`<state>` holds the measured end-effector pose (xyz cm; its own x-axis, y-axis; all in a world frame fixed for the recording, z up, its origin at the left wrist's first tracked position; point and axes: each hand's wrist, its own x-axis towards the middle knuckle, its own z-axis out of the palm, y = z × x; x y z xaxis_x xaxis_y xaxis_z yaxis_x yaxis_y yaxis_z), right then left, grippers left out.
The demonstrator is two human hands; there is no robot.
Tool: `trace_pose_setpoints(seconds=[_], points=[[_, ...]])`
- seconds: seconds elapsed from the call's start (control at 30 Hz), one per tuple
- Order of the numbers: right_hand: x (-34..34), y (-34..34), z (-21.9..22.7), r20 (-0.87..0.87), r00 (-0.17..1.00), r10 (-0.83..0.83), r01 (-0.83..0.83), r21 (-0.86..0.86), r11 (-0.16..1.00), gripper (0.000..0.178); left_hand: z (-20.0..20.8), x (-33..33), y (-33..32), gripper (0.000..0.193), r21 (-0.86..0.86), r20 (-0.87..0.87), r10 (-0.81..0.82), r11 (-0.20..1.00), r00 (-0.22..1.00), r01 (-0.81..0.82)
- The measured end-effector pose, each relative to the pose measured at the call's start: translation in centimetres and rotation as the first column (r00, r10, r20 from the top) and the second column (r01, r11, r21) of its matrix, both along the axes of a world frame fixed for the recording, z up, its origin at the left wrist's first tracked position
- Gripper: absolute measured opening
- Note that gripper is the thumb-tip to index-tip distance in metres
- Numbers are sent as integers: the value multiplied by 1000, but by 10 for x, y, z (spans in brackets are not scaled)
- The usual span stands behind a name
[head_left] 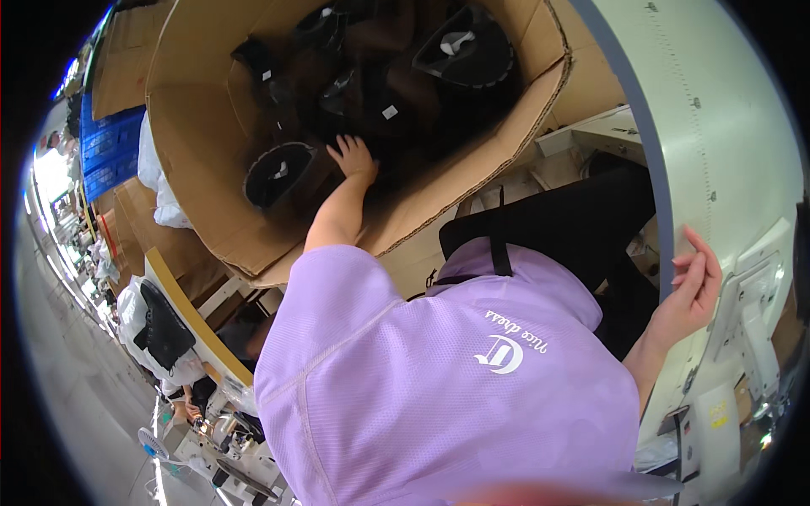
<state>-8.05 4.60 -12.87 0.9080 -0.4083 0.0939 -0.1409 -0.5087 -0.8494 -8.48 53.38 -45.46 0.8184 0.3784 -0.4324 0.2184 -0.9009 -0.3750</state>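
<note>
The person's left hand reaches down into a large open cardboard box, its fingers spread apart and pointing toward the far side, over a heap of black shoe-like pieces. The fingertips lie against or just above the dark heap; contact is too dim to tell, and nothing shows clenched between them. Just to the left of the fingers lies one rounded black piece, its opening upward, with a white scrap inside. Beyond the fingertips, slightly to the right, a small white tag shows on the heap, and farther off, near the box's far right wall, sits another rounded black piece with a pale insert. The right hand is well apart from the box, fingers loosely bent with nothing visible in them, over the edge of a pale green bench; whether it touches the surface cannot be told. Left of the body, a black shoe lies on white plastic.
</note>
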Motion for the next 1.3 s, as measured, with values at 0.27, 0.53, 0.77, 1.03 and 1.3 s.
trace_pose_setpoints(seconds=[0.27, 0.53, 0.77, 1.03, 1.3], points=[[-1, 4, -9, 86, 996, -29, 37, -92, 995, 16, -37, 167, -112, 58, -748, 198, 797, 499, 570, -437], [4, 6, -10, 83, 996, -23, 23, 1, 1000, 16, -38, 233, -140, 44, -776, -604, 747, -631, -276, -10], [2, 0, 2, 71, 996, 47, -52, 82, 995, 17, 247, 222, -99, 22, -852, -141, 939, -277, 314, 444], [33, 28, 55, 395, 906, 151, -373, 578, 726, 35, 410, 150, -204, 38, -416, 516, 437, -624, 737, 662], [-23, -71, 68, 391, 871, -297, -47, 669, 742, 24, 390, 102, -359, 33, -506, -338, -430, -667, 837, -547]])
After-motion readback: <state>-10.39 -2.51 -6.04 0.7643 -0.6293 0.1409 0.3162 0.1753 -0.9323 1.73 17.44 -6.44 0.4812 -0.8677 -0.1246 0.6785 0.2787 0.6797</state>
